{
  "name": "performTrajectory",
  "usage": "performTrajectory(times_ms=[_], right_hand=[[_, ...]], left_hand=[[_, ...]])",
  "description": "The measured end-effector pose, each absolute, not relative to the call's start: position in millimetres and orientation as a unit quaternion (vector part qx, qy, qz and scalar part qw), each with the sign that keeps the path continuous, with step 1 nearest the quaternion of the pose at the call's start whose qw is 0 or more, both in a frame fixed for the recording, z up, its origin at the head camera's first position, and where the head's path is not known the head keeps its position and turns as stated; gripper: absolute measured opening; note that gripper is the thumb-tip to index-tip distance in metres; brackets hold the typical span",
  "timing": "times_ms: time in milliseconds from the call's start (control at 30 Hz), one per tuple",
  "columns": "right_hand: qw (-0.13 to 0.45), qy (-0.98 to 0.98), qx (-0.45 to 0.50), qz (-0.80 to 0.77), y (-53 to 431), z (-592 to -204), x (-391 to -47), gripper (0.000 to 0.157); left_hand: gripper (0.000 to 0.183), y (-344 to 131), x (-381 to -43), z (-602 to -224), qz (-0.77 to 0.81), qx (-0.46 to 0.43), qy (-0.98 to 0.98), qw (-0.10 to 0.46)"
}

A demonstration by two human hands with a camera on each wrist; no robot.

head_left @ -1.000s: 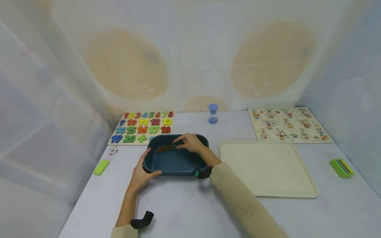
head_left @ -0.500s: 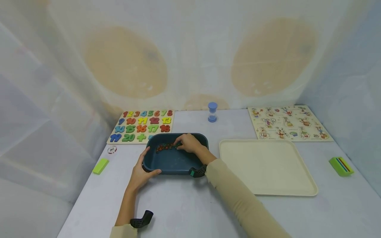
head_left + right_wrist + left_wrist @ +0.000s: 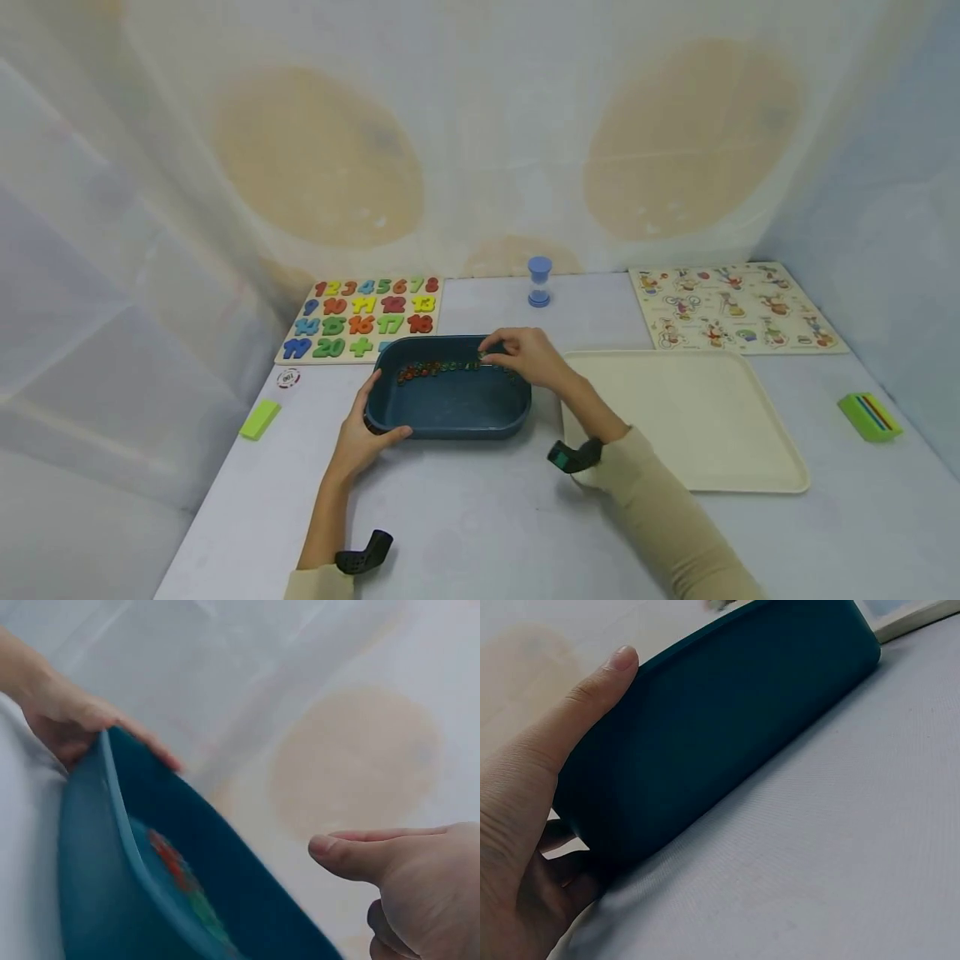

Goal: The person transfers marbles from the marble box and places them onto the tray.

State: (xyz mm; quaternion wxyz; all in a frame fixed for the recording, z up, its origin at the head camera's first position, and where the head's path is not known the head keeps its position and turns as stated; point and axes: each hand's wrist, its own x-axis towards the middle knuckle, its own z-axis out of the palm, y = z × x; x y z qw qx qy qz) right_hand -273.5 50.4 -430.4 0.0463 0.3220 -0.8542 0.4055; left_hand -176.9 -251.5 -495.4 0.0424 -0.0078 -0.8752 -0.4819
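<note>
A dark teal plastic basin [image 3: 450, 412] stands on the white table in the head view. Inside, along its far side, lies a row of small marbles [image 3: 429, 369], orange-red on the left and green toward the right. My left hand [image 3: 356, 443] grips the basin's left front corner, thumb on the rim and fingers round the outside, as the left wrist view shows too. Over the basin's right rim, my right hand [image 3: 534, 360] pinches a small greenish marble [image 3: 481, 355] between thumb and forefinger. In the right wrist view the fingers hide that marble.
Right of the basin lies a cream tray [image 3: 690, 425]. Behind stand a number puzzle board [image 3: 360, 321], a blue hourglass [image 3: 539, 282] and a picture puzzle board [image 3: 738, 308]. Green blocks [image 3: 259, 420] and a poker chip [image 3: 288, 378] sit left; a striped green stack [image 3: 870, 417] sits right.
My right hand dipped among the marbles, pinched one, then rose and moved right to the basin's right rim. Green marbles now show where it was. The left hand kept its grip.
</note>
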Motion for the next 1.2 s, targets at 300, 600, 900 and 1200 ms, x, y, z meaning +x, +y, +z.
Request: performTrajectory(times_ms=[300,600,900,1200], right_hand=[[0.044,-0.925,0.186,0.328,203,-473,-250,0.020],[0.060,-0.921,0.169,0.346,232,-494,-240,0.032],[0.059,-0.869,0.279,0.405,119,-434,-268,0.030],[-0.036,-0.869,0.358,0.339,-7,-432,-300,0.024]], left_hand=[[0.094,-250,-176,-494,-0.472,-0.005,-0.880,0.040],[0.094,-251,-174,-491,-0.473,-0.005,-0.880,0.036],[0.094,-253,-173,-491,-0.474,-0.003,-0.880,0.034],[0.093,-251,-174,-491,-0.478,-0.005,-0.878,0.030]])
